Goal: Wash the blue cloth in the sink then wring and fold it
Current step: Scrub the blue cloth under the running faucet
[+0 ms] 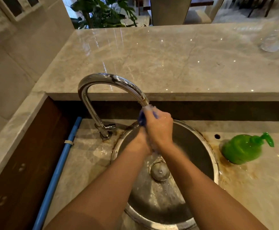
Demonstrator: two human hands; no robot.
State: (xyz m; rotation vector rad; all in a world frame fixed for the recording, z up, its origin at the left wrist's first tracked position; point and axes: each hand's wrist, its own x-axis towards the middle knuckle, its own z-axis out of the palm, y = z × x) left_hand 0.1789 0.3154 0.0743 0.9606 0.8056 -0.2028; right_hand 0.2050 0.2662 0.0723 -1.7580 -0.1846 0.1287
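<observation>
Beneath the running tap (112, 80), the right hand (158, 128) clamps the bunched blue cloth (142, 119) over the sink (216, 165), the left hand (138, 140) tucked beneath, its grip hidden; washing looks under way, wringing next, calling for a two-handed twist.

You get dim, warm light, with glare streaking the counter (152, 55) at upper centre. Your right hand (159, 128) smears with motion. Frame edges bow, and the upper right is soft.
</observation>
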